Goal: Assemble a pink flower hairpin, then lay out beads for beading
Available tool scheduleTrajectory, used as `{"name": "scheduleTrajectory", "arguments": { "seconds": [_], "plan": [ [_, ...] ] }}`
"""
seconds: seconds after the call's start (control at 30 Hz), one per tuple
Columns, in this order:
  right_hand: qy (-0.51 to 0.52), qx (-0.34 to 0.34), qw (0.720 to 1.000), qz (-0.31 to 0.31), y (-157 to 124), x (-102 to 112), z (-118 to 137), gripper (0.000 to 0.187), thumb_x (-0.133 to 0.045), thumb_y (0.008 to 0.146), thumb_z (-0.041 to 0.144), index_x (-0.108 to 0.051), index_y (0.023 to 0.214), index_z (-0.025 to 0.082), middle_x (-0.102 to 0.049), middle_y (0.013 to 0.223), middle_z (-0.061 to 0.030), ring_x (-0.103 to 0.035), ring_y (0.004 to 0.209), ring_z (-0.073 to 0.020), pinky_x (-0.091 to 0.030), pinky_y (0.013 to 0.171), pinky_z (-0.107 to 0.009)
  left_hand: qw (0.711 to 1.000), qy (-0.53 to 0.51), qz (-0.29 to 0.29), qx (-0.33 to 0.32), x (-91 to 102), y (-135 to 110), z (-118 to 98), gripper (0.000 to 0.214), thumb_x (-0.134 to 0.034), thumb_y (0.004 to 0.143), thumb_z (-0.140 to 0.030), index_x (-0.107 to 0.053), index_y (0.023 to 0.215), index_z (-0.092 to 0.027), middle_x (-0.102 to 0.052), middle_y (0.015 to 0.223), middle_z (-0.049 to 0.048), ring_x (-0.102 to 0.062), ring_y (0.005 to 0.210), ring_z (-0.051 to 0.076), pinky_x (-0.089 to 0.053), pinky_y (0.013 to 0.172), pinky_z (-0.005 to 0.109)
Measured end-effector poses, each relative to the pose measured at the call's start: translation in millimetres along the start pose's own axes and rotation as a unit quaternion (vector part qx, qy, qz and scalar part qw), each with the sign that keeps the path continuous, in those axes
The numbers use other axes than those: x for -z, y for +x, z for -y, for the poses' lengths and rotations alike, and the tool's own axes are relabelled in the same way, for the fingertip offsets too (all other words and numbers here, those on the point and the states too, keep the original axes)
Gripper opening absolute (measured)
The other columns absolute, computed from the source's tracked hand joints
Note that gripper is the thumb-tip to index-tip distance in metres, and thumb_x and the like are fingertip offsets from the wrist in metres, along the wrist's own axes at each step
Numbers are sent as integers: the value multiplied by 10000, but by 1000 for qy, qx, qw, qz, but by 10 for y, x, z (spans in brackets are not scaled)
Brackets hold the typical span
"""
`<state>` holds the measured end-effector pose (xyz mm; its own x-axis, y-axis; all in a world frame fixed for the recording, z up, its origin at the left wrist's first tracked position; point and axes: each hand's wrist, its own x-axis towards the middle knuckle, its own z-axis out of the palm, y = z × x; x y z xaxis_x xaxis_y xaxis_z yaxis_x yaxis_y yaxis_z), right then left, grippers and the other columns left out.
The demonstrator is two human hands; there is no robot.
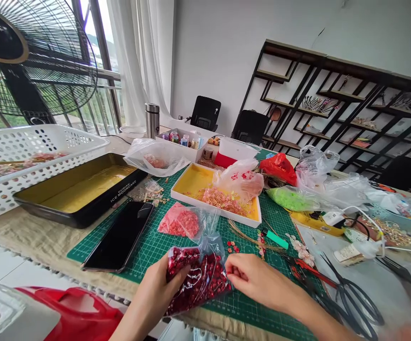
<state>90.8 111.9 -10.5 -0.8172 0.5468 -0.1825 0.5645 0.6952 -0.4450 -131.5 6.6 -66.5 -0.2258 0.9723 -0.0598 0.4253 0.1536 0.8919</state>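
My left hand (160, 290) grips a clear plastic bag of dark red beads (200, 284) over the near edge of a green cutting mat (248, 305). My right hand (258, 279) is at the bag's right side, its curled fingertips against the plastic. A bag of pink beads (180, 221) lies just beyond, and a black phone (118, 237) lies to the left. Small red flowers (232, 246) sit close to my right fingers. Beyond my right hand lie black scissors (354, 303) and red-handled pliers (308, 274).
A white box tray (219, 208) holds pink sprays. A black tray (120, 199) and a white perforated basket (31, 142) stand to the left. Plastic bags, thin wires and a steel flask (152, 121) crowd the table. A fan (38, 57) stands at far left.
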Motion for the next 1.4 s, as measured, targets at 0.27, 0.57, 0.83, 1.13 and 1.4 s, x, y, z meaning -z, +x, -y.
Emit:
{"name": "scheduleTrajectory", "arguments": {
  "seconds": [0.27, 0.57, 0.83, 1.13, 1.4],
  "plan": [
    [19, -80, 993, -85, -158, 28, -338, 146, -437, 908, 183, -472, 768, 209, -503, 683, 39, -461, 595, -113, -349, 546, -225, 999, -17, -35, 10, -21, -8, -21, 289, -508, 832, -418, -677, 931, -205, -756, 809, 3, -692, 783, 235, -490, 695, 264],
    [-81, 7, 993, -86, -440, -169, 51, 148, -444, 871, 81, -481, 810, 210, -537, 776, 22, -512, 648, -125, -332, 596, -267, 999, -17, -9, 36, -4, -11, -30, 380, -499, 849, -461, -670, 1025, -172, -757, 896, 30, -683, 860, 256, -487, 724, 274],
    [-291, 197, 916, -193, -504, -726, 63, 262, -340, 853, 16, -557, 857, 164, -546, 663, -16, -493, 565, -169, -310, 506, -318, 999, 14, 2, 30, 24, -21, -22, 384, -494, 851, -474, -672, 1025, -181, -764, 922, 30, -691, 895, 261, -505, 746, 272],
    [-258, 42, 950, -169, -557, -517, -278, 312, -345, 810, -73, -520, 892, 172, -546, 818, -53, -513, 671, -206, -351, 589, -324, 999, 26, -6, 27, 14, 12, -19, 385, -498, 836, -477, -690, 997, -184, -763, 846, 18, -698, 807, 252, -512, 684, 270],
    [-195, -40, 953, -228, -351, -348, -181, 206, -406, 975, 147, -502, 796, 184, -502, 801, -26, -516, 647, -167, -360, 576, -304, 998, -9, -49, 28, -17, -31, -88, 350, -529, 815, -473, -710, 941, -201, -769, 825, 16, -702, 812, 261, -516, 718, 289]
  ]
}}
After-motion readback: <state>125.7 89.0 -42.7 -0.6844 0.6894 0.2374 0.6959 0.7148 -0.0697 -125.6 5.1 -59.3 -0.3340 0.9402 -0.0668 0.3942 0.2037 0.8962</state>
